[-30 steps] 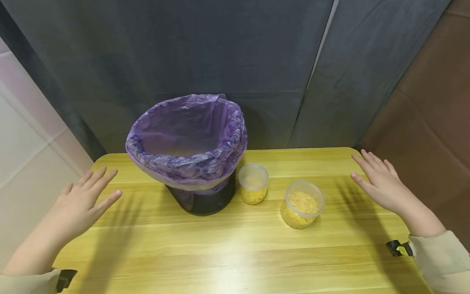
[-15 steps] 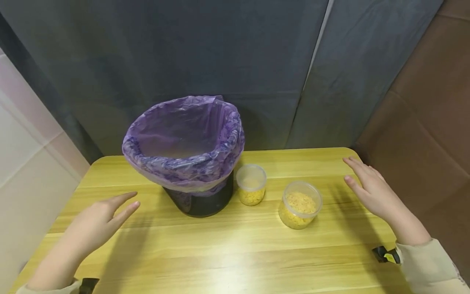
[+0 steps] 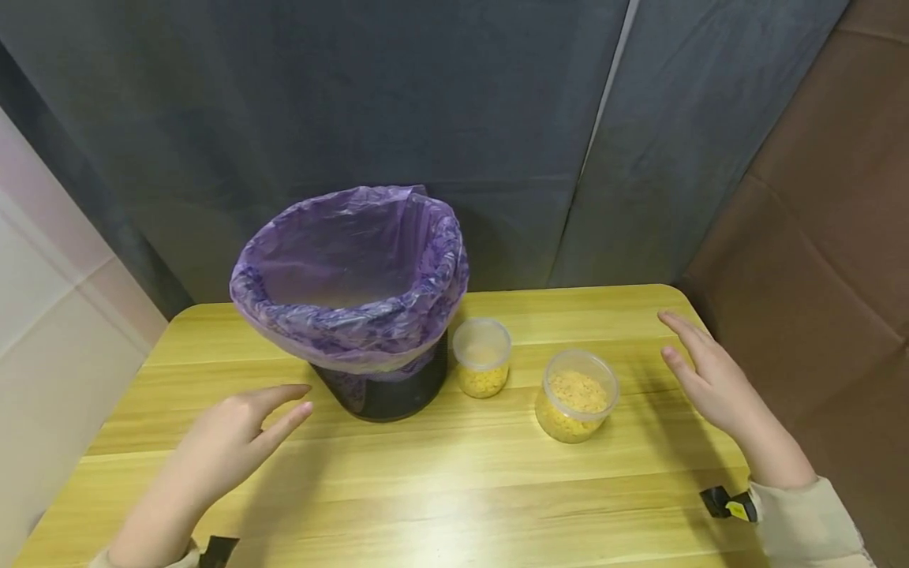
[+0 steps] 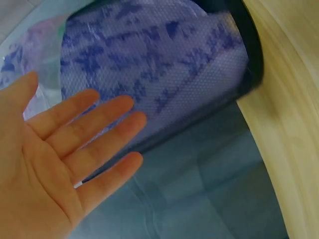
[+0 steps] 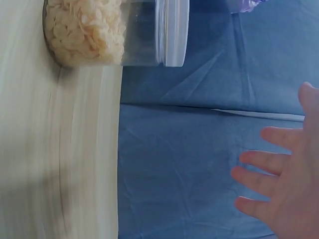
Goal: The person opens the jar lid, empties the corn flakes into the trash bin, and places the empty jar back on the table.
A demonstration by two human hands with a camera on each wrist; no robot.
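A dark mesh bin [image 3: 387, 394] stands on the table, lined with a purple plastic bag [image 3: 355, 335] folded over its rim. Just left of the bin hovers my left hand [image 3: 226, 450], its fingers extended and holding nothing; the left wrist view has the palm [image 4: 45, 179] facing the bin's side. Two clear plastic jars of yellow flakes sit right of the bin: a smaller jar [image 3: 482, 359] close beside it and a wider jar [image 3: 577, 397] nearer the front. Over the table's right side, my right hand [image 3: 724, 394] is raised with straight fingers, apart from the wider jar.
The wooden table [image 3: 426, 505] ends at a dark grey cloth [image 3: 398, 95] behind the bin. White fabric [image 3: 64, 315] hangs on the left and brown fabric [image 3: 831, 237] on the right.
My left hand has lowered and moved right toward the bin. My right hand has shifted slightly inward and down. The bin and jars keep their places on the table.
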